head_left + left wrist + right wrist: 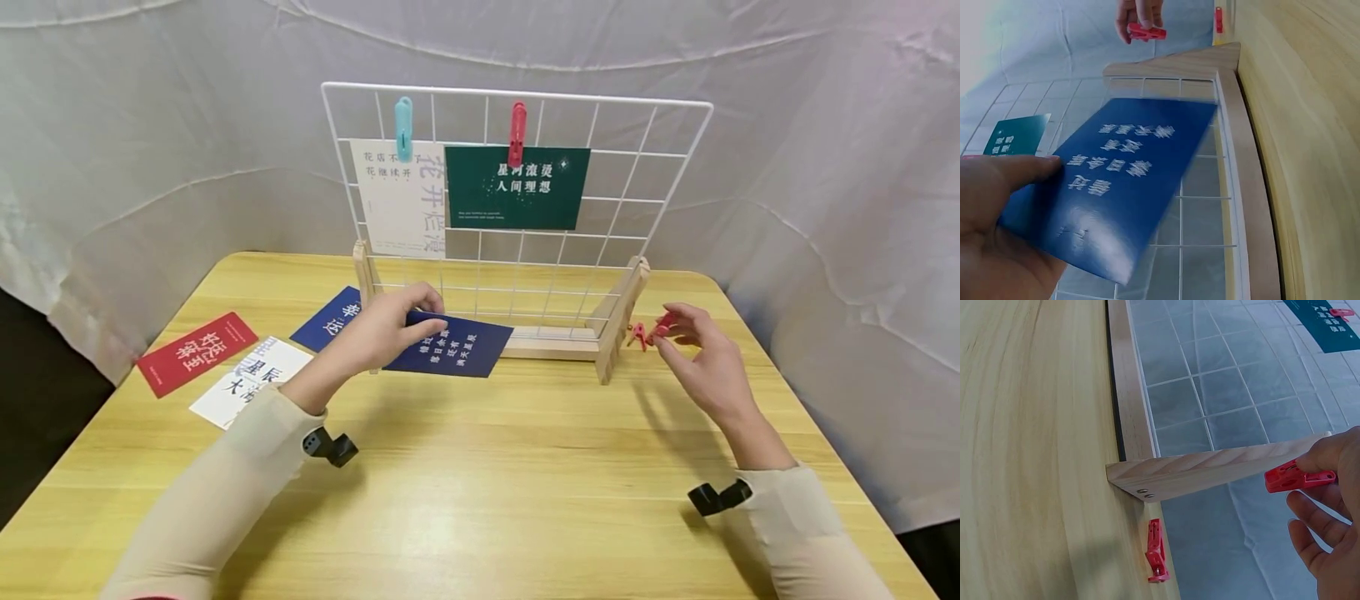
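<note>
My left hand (387, 327) pinches a dark blue card (480, 343) with white writing, thumb on its printed face, in front of the rack's lower part. In the left wrist view the same blue card (1129, 162) is tilted before the white wires. To the right of the rack, my right hand (708, 367) holds a red clothespin (1297, 477) between thumb and fingers. Another red clothespin (1155, 550) lies on the table below that hand. The white grid rack (517, 250) carries a white card (393, 200) under a teal clothespin (403, 129) and a green card (517, 200) under a red clothespin (517, 133).
At the left of the table (480, 500) lie a red card (197, 354), a white card (251, 379) and a blue card (327, 321), partly behind my left arm. Wooden feet (624, 321) support the rack. A pale curtain (187, 125) hangs behind.
</note>
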### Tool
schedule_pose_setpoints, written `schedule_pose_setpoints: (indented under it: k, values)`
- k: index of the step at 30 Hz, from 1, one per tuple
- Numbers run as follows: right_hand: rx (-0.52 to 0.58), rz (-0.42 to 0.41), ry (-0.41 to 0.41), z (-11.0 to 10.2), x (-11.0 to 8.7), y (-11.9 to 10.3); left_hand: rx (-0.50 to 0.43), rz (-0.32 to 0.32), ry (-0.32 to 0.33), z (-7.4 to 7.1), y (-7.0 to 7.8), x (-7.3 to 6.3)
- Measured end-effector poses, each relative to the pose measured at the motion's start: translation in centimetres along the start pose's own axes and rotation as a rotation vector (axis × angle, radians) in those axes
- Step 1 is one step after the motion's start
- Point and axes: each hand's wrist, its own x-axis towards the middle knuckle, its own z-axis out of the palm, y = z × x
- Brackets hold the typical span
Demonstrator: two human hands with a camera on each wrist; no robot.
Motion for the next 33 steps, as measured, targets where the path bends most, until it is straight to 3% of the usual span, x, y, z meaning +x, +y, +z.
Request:
schedule_pose_setpoints:
  k: [4,9,12,16,22,27,33]
  values:
    - [-0.016,-0.015,0.002,-0.2,0.1,-0.2,0.026,0.068,-0.108,0.5,0.1,-0.1]
    - [-0.013,-0.027,-0.002,-0.4,0.4,-0.5,0.051,0.058,-0.160,1.0,0.6,0.0]
    - [-0.020,-0.037,0.001,-0.7,0.7,-0.8,0.059,0.031,-0.114,1.0,1.0,0.1]
    - [-0.025,-0.060,0.004,-1.0,1.2,-1.3,0.071,0.016,-0.006,1.0,1.6,0.7]
    - [-0.003,-0.097,0.024,-1.5,2.0,-1.8,-0.011,-0.005,0.109,1.1,2.9,2.0]
    - [-0.038,-0.114,0.027,-2.2,2.5,-2.4,-0.102,-0.028,0.149,1.0,4.1,3.3]
    - [-0.050,-0.143,0.030,-3.3,3.5,-3.6,-0.152,0.012,0.138,0.9,5.7,5.2]
